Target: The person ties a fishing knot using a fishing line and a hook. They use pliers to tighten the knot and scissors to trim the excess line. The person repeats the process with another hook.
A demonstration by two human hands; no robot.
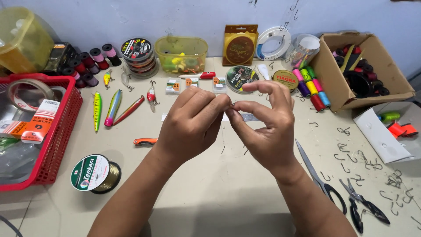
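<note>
Left hand (193, 120) and right hand (265, 120) pinched 1 small hook (232, 104) between fingertips; 3 long lures (113, 109) and 1 pair of scissors (318, 175) lay nearby.

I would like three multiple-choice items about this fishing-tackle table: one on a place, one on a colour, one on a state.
1. Where does the scissors lie?
A. in the red basket
B. on the table beside the right hand
C. in the cardboard box

2. What colour is the basket?
A. red
B. blue
C. white

3. How are the two hands?
A. flat on the table
B. raised, fingertips pinched together
C. holding the scissors

Answers: 1 B, it lies by the right hand. 2 A, its mesh wall is red. 3 B, the left hand meets the right above the table.
</note>
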